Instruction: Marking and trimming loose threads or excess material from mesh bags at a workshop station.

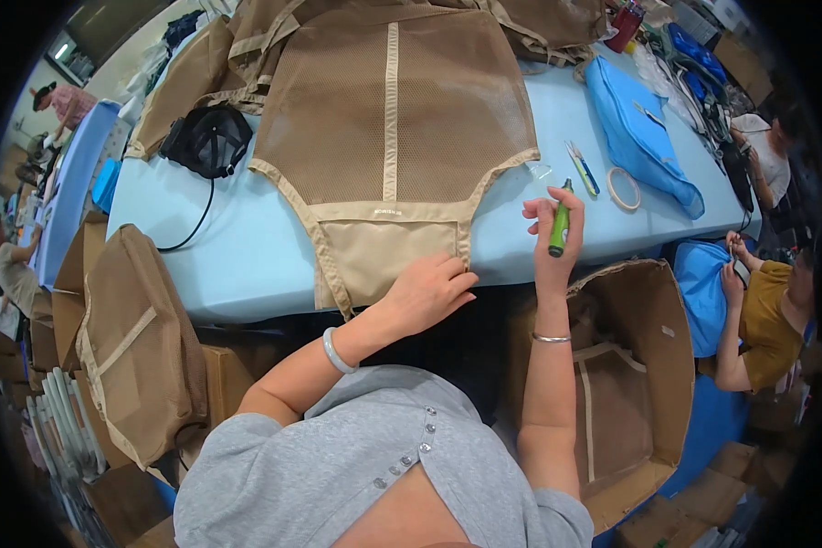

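Black cap with cord, blue pouch, tape roll, red bottle

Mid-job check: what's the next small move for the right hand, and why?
Probably bring the right hand, with its green marker, over to the tan edge binding near the left hand. The left fingers are already at the lower right corner of the beige panel, while the marker is held off to the right, apart from the fabric.
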`<state>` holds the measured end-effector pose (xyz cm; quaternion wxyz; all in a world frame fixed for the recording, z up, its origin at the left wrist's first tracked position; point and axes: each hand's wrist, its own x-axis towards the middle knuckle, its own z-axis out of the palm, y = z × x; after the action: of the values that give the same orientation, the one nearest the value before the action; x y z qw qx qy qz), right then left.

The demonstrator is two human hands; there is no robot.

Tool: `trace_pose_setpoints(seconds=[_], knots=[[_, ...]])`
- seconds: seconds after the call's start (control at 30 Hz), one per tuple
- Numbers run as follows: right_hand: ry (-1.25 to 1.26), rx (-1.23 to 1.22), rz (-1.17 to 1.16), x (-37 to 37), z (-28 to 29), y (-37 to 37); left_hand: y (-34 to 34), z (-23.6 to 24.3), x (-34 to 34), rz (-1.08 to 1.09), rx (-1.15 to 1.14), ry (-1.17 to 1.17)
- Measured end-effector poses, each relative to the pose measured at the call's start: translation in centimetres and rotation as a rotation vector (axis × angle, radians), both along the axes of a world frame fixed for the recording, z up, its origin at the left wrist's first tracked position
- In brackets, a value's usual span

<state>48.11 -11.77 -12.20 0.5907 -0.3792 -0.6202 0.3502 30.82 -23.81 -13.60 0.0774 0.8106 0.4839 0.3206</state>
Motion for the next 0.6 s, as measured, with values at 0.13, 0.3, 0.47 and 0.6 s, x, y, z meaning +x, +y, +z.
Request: trace_pose_setpoints(seconds=[0.13,0.3,0.47,0.6], knots=[[-0.138,0.156,0.031,-0.7,0.5,0.1,-0.5,-0.1,0.5,-0.036,0.022,0.142],[-0.135,0.143,0.092,-2.2,0.5,0.0,-2.3,-0.9,1.0,-0.023,-0.045,0.197],[-0.186,0.130,0.088,-3.0,0.1,-0.4,-3.0,-1.6,1.4,-0.053,-0.092,0.191],[-0.261,0.194,0.082,-4.1,0.1,-0.4,-3.4,-2.4,1.5,-0.061,-0.093,0.167]])
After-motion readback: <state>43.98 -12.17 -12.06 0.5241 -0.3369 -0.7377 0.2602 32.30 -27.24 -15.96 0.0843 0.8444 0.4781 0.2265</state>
